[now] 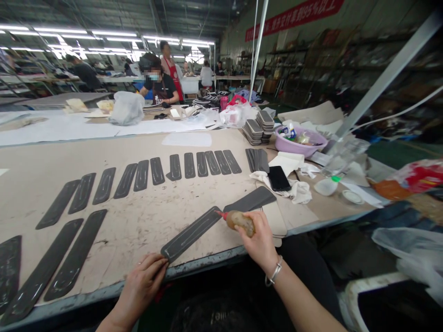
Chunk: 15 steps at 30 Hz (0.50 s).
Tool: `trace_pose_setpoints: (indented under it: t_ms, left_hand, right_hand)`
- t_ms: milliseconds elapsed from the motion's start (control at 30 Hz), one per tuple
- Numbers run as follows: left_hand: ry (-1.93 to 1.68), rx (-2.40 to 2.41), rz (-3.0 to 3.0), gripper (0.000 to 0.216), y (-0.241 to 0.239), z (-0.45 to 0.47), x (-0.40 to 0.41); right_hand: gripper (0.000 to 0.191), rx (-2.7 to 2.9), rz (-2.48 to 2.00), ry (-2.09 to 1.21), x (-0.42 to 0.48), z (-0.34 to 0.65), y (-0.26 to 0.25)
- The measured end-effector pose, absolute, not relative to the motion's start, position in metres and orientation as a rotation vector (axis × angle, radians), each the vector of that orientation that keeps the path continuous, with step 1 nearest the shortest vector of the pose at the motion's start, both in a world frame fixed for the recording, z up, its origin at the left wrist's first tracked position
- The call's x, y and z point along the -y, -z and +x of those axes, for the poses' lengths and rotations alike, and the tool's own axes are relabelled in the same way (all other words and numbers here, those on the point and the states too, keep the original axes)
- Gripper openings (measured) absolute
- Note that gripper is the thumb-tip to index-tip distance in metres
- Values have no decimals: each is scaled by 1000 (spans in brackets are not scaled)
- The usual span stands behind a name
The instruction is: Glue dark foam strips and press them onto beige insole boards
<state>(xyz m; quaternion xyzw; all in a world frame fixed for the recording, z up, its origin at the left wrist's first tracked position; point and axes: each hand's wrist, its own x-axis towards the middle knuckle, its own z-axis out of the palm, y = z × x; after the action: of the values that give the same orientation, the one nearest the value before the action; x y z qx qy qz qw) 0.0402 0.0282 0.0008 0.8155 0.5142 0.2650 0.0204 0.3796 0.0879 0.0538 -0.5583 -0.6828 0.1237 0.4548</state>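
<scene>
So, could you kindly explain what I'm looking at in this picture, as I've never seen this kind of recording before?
There is no machine here: a camera worn on a person's head looks down at their own two bare hands. The left hand pins the near end of a dark strip at the edge of the worktable. The right hand holds a squeeze bottle, its red nozzle at the strip. More dark strips lie in rows, beside a phone on a cloth and a purple bowl. Other people work further back.
</scene>
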Motion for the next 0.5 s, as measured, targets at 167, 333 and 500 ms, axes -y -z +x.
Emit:
trace_pose_setpoints:
  t_ms: [167,333,500]
  left_hand:
    - [-808,-1598,2532,16,-4,44,-31]
    - [-830,-1587,2556,15,-5,45,-33]
    - [-847,-1594,2563,15,-4,44,-32]
  right_hand:
    - [28,1707,-1381,-300,-107,383,-57]
    - [28,1714,-1416,-310,-111,382,-54]
    - [29,1698,-1419,-328,-100,394,-50]
